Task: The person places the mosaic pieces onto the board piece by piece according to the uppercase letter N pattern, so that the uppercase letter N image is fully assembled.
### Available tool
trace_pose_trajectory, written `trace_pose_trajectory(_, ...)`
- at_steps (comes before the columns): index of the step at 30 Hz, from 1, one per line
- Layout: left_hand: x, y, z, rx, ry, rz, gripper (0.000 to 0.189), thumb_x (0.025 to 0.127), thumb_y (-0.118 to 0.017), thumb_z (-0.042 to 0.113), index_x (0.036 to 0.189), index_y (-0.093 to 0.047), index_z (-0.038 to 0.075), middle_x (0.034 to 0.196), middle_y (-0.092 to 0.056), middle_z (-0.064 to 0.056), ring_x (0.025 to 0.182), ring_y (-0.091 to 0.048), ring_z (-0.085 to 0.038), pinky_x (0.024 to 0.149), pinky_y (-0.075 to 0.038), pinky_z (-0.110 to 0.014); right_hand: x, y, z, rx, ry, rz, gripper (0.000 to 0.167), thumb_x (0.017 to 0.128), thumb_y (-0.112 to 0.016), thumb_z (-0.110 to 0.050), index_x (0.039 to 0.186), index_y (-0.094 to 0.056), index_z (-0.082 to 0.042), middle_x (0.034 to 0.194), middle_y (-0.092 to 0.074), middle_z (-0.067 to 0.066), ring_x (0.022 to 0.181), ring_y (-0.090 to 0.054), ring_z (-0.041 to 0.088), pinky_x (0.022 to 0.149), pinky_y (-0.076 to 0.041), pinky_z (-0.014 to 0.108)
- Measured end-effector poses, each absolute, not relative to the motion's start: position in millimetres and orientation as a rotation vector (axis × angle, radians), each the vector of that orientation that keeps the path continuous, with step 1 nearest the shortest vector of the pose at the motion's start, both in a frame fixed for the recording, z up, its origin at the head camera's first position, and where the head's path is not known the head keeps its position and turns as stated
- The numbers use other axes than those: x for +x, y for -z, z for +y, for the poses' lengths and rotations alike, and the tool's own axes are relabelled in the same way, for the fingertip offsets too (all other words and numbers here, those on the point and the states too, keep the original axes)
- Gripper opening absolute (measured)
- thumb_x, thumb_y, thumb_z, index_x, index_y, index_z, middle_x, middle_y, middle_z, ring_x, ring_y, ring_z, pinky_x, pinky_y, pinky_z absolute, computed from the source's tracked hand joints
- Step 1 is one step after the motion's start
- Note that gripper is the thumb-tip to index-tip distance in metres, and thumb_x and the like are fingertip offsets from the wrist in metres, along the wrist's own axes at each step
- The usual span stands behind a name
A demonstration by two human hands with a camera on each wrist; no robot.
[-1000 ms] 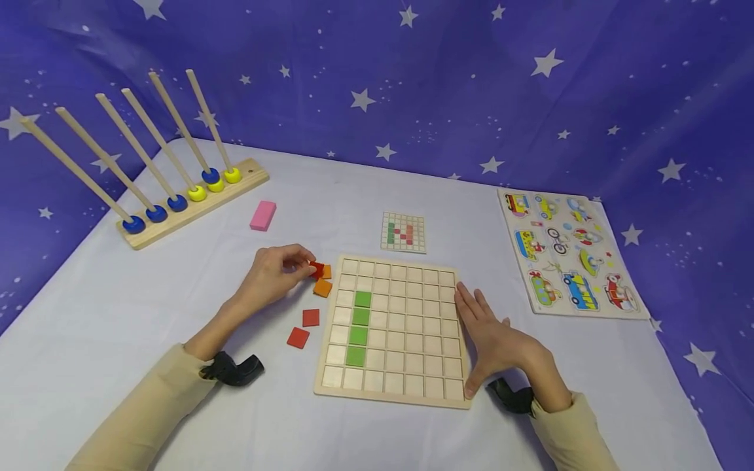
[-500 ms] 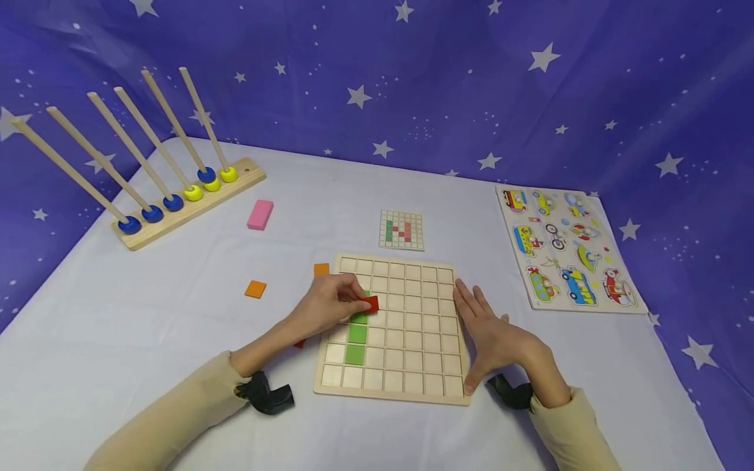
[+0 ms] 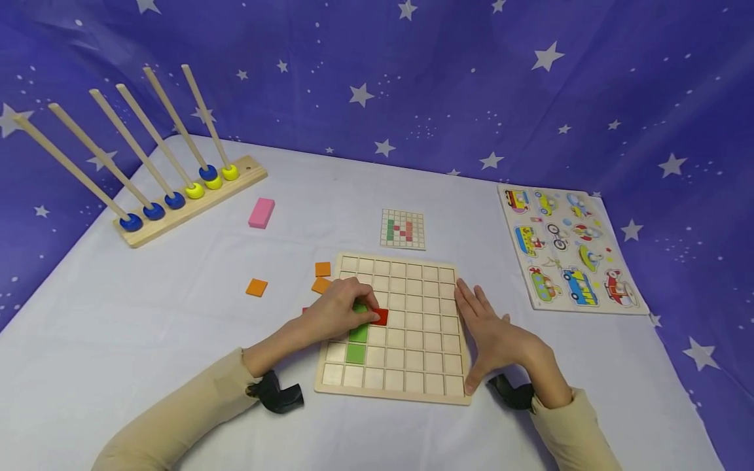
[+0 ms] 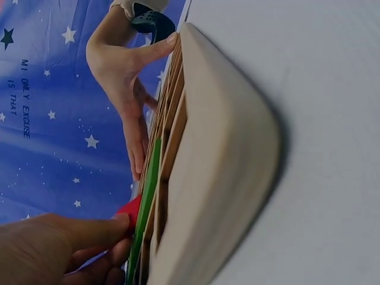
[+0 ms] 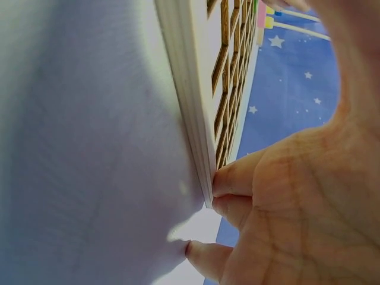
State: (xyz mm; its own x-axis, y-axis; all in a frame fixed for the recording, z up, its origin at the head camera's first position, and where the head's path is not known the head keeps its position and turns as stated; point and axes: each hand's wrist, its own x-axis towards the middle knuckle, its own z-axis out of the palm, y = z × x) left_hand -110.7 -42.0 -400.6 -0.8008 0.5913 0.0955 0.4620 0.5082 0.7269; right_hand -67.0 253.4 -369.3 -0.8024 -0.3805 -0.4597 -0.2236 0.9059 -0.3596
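Note:
A wooden grid board (image 3: 413,286) lies on the white table, with a column of green tiles (image 3: 355,354) in its left part. My left hand (image 3: 337,312) pinches a red tile (image 3: 382,317) between thumb and fingers, at a square just right of that column. It covers part of the green column; the left wrist view shows the red tile (image 4: 132,211) next to a green edge (image 4: 149,184). With fingers and thumb spread, my right hand (image 3: 497,343) touches the board's right edge. Its fingertips rest along the board's side (image 5: 189,89) in the right wrist view.
Orange tiles (image 3: 256,288) lie left of the board, and a red one is mostly hidden behind my left hand. Behind the board is a small pattern card (image 3: 403,229). A pink block (image 3: 262,213), a peg abacus (image 3: 194,208) and a picture puzzle (image 3: 565,245) stand farther out.
My left hand has carried the red tile from the loose tiles rightward onto the board, then slightly nearer and down. One orange tile now lies farther left. The right hand has stayed put.

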Motion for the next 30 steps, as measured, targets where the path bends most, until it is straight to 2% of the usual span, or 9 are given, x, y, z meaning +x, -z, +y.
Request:
trace_pose_trajectory(5,-108.5,401.1,-40.4,0.986,-1.054,2.702,0.007,0.081,-0.076,0.019,0.081,-0.07,0.016,0.084,-0.061,0.006,0.083,-0.049,-0.013,0.077,-0.041,-0.029,-67.2,370.0,253.8,-0.44,0.393,2.531,0.161,0.038,-0.094,-0.051,0.152,0.01,-0.003,0.161,0.016,0.013,0.145,0.012,0.045,0.091,-0.011,0.084)
trace_pose_trajectory(10,-108.0,399.9,-41.1,1.076,-0.999,2.759,0.01,0.081,-0.077,0.021,0.078,-0.069,0.015,0.093,-0.054,0.001,0.087,-0.047,-0.015,0.079,-0.042,-0.031,-67.0,369.6,253.4,-0.438,0.407,2.523,0.16,0.039,-0.094,-0.049,0.152,0.009,-0.003,0.16,0.017,0.013,0.145,0.011,0.046,0.091,-0.011,0.084)
trace_pose_trajectory(14,-109.0,397.2,-40.3,1.168,-0.904,2.803,0.012,0.081,-0.077,0.022,0.077,-0.066,0.018,0.088,-0.057,0.004,0.085,-0.05,-0.015,0.077,-0.044,-0.033,-66.9,369.1,253.2,-0.425,0.407,2.518,0.16,0.04,-0.095,-0.048,0.152,0.01,-0.003,0.16,0.017,0.013,0.145,0.011,0.046,0.092,-0.011,0.083)
trace_pose_trajectory(20,-109.0,395.5,-36.7,1.326,-0.77,2.895,0.014,0.078,-0.077,0.018,0.07,-0.066,0.022,0.074,-0.059,0.006,0.072,-0.052,-0.012,0.064,-0.04,-0.029,-66.2,368.2,253.8,-0.42,0.4,2.52,0.16,0.04,-0.095,-0.047,0.152,0.01,-0.004,0.161,0.016,0.014,0.145,0.011,0.046,0.092,-0.011,0.083)
trace_pose_trajectory(23,-110.2,396.1,-39.0,1.296,-0.789,2.891,0.013,0.078,-0.078,0.018,0.071,-0.067,0.021,0.073,-0.059,0.007,0.07,-0.052,-0.011,0.063,-0.037,-0.027,-66.2,368.1,254.3,-0.427,0.399,2.523,0.159,0.04,-0.095,-0.048,0.152,0.009,-0.003,0.16,0.016,0.014,0.145,0.011,0.046,0.092,-0.011,0.083)
trace_pose_trajectory(25,-113.4,395.1,-44.6,1.227,-0.806,2.886,0.01,0.078,-0.078,0.017,0.074,-0.069,0.02,0.074,-0.061,0.007,0.072,-0.053,-0.011,0.063,-0.04,-0.027,-66.1,368.0,254.1,-0.432,0.403,2.521,0.159,0.04,-0.094,-0.048,0.152,0.009,-0.002,0.16,0.016,0.014,0.145,0.011,0.047,0.092,-0.011,0.084)
trace_pose_trajectory(30,-134.1,389.8,-75.9,0.925,-0.831,2.863,0.008,0.077,-0.077,0.017,0.079,-0.069,0.015,0.075,-0.062,0.005,0.071,-0.052,-0.011,0.064,-0.043,-0.027,-65.8,367.3,253.5,-0.443,0.421,2.518,0.159,0.041,-0.095,-0.048,0.152,0.009,-0.002,0.16,0.017,0.014,0.144,0.011,0.047,0.091,-0.011,0.084)
